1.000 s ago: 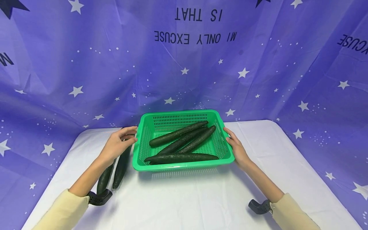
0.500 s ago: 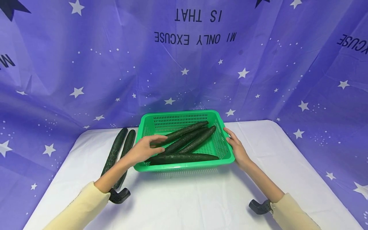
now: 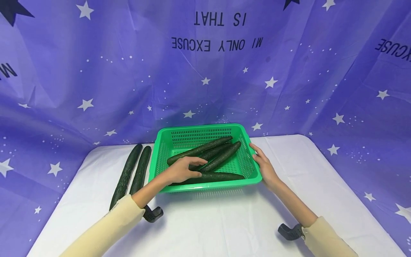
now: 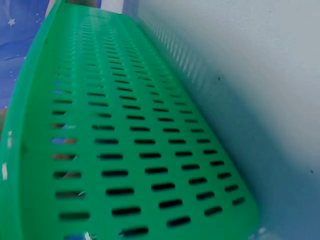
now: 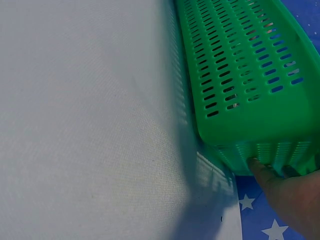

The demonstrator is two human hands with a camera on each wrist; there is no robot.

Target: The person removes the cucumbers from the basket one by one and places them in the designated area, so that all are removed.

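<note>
In the head view a green plastic basket (image 3: 200, 186) stands on the white table, with several dark green cucumbers (image 3: 221, 176) lying in it. My left hand (image 3: 181, 170) reaches over its front left rim, above the cucumbers. The thumb and fingers are apart, and nothing is visibly held; whether they touch a cucumber I cannot tell. At the right end my right hand (image 3: 265, 167) holds the basket by its rim. The right wrist view shows fingers (image 5: 265, 175) against the outer end wall. Only the basket's side (image 4: 145, 135) fills the left wrist view; the left hand's grip is hidden there.
Two more cucumbers (image 3: 126, 175) lie side by side on the white tablecloth (image 3: 218, 225) left of the basket, partly behind the left forearm. A purple curtain (image 3: 205, 96) with stars rises behind the table and along both sides.
My left hand has moved right, from the basket's left rim to above the cucumbers inside. The right hand and basket have stayed in place, and the two loose cucumbers are more exposed.
</note>
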